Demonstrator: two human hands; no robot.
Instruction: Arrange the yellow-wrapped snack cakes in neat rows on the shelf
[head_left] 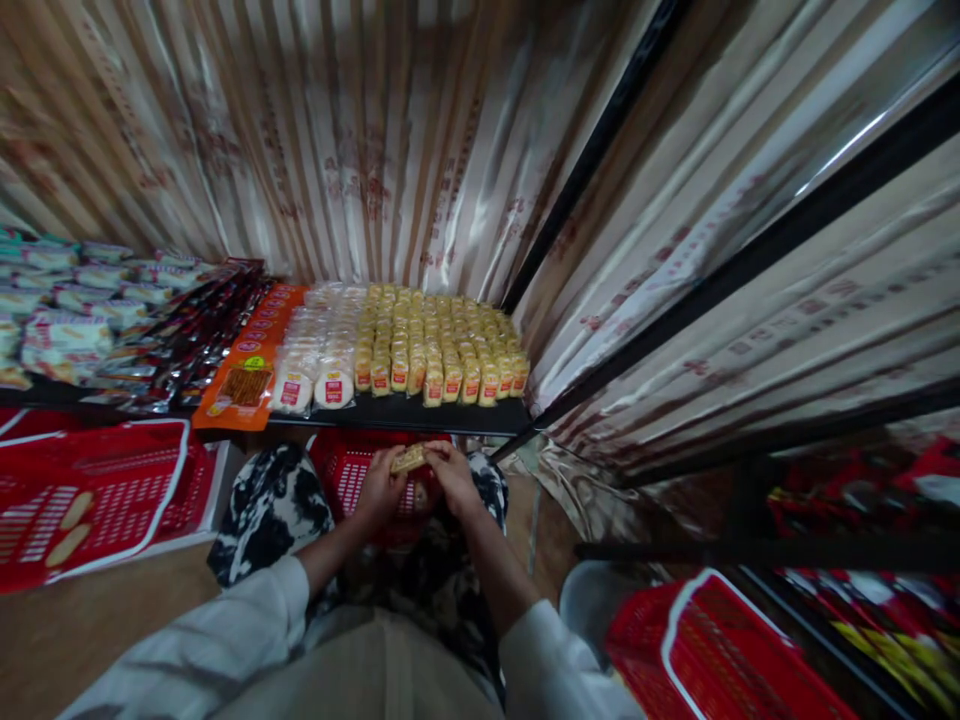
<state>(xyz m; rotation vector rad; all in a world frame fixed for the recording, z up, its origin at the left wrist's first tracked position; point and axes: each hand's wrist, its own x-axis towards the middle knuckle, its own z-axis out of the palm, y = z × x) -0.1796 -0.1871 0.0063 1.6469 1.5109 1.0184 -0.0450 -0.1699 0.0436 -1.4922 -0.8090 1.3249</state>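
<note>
A printed, pleated curtain (360, 120) closed off the room's far side; before it, a black shelf (405, 413) bore rows of yellow packets (442, 345) at right; nearer, a red basket (351, 475) sat between our knees; above it, our left hand (381, 487) and right hand (451, 474) gripped a small yellowish piece (409, 458), fingers closed on its ends; this looked like two-handed handling, calling next for a steady pinch.

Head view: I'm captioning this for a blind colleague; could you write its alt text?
The person's left hand and right hand hold a small yellowish snack over a red plastic basket. Ahead, a low black shelf carries rows of yellow packaged snacks, round white packets and an orange snack bag.
</note>
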